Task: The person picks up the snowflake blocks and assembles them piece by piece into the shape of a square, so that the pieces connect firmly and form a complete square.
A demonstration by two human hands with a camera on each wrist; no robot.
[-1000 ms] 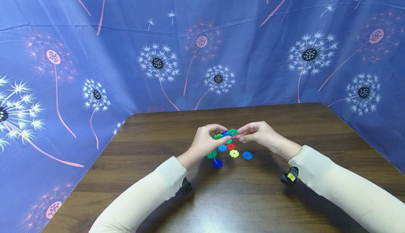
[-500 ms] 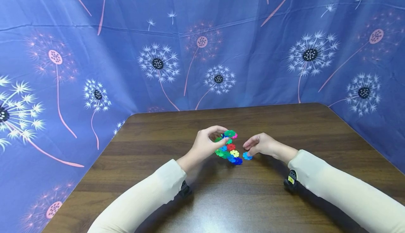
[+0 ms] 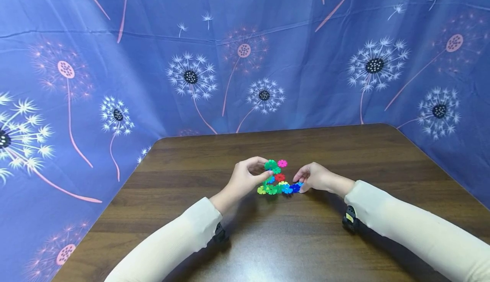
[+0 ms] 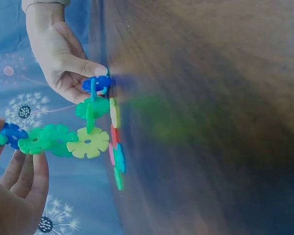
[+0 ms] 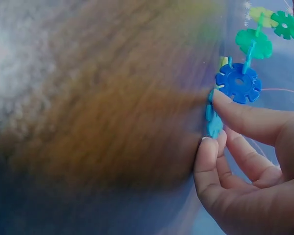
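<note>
My left hand point(image 3: 245, 180) holds one end of a chain of interlocking flower-shaped plastic discs point(image 3: 271, 189). In the left wrist view the chain runs from a dark blue disc point(image 4: 13, 135) at the fingers, through green ones and a yellow disc point(image 4: 88, 142), to its far end. That far end is a dark blue disc point(image 5: 239, 83), close to my right hand point(image 3: 319, 178). Thumb and fingers of the right hand pinch a light blue disc point(image 5: 214, 125) at the tabletop. Whether the two blue discs touch is unclear.
Loose discs lie on the brown wooden table point(image 3: 252, 243) behind the chain, among them a pink disc point(image 3: 282, 163), a red disc point(image 3: 280, 178) and a green disc point(image 3: 276, 170). A blue dandelion-print cloth point(image 3: 306, 61) hangs past the table's far edge.
My right hand has come down from the chain's upper part to the light blue disc and pinches it. In my left hand the chain has turned, its dark blue end swinging right.
</note>
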